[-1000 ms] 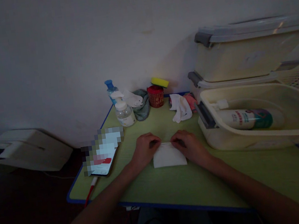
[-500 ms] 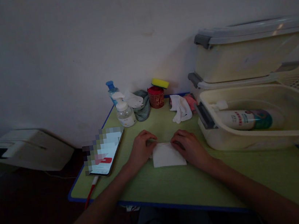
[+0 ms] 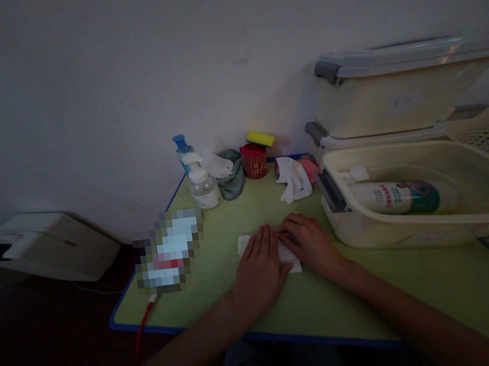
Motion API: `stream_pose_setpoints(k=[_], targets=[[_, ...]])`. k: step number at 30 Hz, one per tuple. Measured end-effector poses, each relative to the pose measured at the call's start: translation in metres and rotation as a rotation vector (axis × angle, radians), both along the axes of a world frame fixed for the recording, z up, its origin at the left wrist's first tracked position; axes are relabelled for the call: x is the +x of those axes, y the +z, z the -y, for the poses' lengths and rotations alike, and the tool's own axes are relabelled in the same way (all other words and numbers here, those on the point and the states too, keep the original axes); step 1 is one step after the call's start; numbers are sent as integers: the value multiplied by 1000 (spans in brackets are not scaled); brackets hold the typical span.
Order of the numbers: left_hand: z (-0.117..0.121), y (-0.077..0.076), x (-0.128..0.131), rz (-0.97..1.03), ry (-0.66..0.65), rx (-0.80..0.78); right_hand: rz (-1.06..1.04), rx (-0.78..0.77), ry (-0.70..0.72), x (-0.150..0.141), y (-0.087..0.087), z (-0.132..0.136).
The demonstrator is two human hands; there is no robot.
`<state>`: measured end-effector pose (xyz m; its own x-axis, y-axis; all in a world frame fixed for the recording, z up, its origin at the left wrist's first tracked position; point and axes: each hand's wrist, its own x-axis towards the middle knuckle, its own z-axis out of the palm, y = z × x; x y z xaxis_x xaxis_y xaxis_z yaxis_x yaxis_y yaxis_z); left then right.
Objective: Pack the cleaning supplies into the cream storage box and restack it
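Cloth (image 3: 290, 258), white and thin, lies on the table (image 3: 328, 307) in front of the person, mostly under the left hand (image 3: 258, 271). Change over the last half-second: left fingertips leave the far edge; that hand now lies flat across the cloth, palm down, fingers straight and together. A loose corner shows past its fingers. Reading: edge work gives way to pressing or smoothing. Right hand (image 3: 310, 240) stays at the far right edge, fingers curled; dim light hides whether it truly pinches.

Materials, working outward. Table: smooth, pale green, blue rim. Phone (image 3: 167, 250): flat slab, screen pixelated, red cable (image 3: 142, 325) plugged in. Bin (image 3: 369, 241): cream plastic, rounded rim, grey latch; a glossy printed bottle (image 3: 402, 196) lies inside. Pump jar (image 3: 205, 193): clear, squat, white top. Rag (image 3: 231, 176): grey-green, rumpled. White glove-like fabric (image 3: 294, 179): limp. Pot (image 3: 254, 160): red, patterned, cylindrical, with a yellow sponge (image 3: 260, 139) block tilted on top. Wall (image 3: 122, 73) behind: matt, plain.
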<state>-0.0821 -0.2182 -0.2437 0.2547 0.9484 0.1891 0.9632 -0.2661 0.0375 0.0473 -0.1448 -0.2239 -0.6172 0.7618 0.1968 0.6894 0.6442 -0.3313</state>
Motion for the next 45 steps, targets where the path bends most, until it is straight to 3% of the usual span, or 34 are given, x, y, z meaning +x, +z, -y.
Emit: stream_pose_setpoints(k=[9, 15, 18, 23, 32, 40, 45], targets=[[3, -2, -3, 9, -18, -4, 5, 88, 17, 1, 2, 2], [2, -4, -3, 43, -28, -53, -57, 180, 213, -8, 1, 18], [2, -6, -4, 58, -62, -68, -19, 121, 262, -12, -3, 27], [4, 1, -3, 55, -22, -135, 55, -20, 227, -8, -10, 28], [4, 7, -2, 60, 5, -188, 74, -100, 239, -3, -12, 23], [5, 4, -2, 25, 18, -90, -280, -268, 168, -2, -3, 8], [5, 3, -5, 14, -18, -86, -228, -270, 159, -8, 8, -10]])
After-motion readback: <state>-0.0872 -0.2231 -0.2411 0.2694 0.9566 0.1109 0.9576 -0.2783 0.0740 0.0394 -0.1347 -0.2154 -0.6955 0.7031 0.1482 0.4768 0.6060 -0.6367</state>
